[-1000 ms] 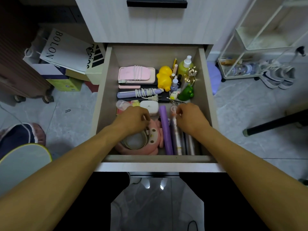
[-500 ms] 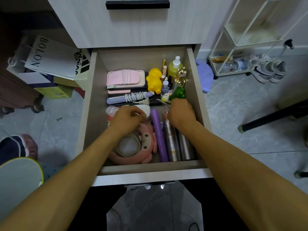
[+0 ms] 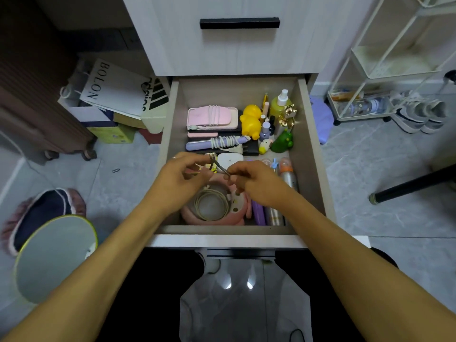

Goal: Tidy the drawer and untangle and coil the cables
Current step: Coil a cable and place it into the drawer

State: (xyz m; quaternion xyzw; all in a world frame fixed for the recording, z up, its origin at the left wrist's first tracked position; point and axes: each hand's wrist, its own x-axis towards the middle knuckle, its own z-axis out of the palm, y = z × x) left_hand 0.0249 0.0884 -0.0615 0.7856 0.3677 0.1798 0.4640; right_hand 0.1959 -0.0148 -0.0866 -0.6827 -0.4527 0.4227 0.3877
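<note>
Small metal nippers [image 3: 218, 166] at frame centre above open drawer [image 3: 311, 154], pinched in left hand [image 3: 183, 172] and right hand [image 3: 249, 178] grips.

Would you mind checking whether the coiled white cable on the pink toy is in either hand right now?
No, the coiled white cable lies loose on the pink toy while both hands pinch small metal nippers.

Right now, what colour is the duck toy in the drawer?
Yellow duck toy, head view.
</note>
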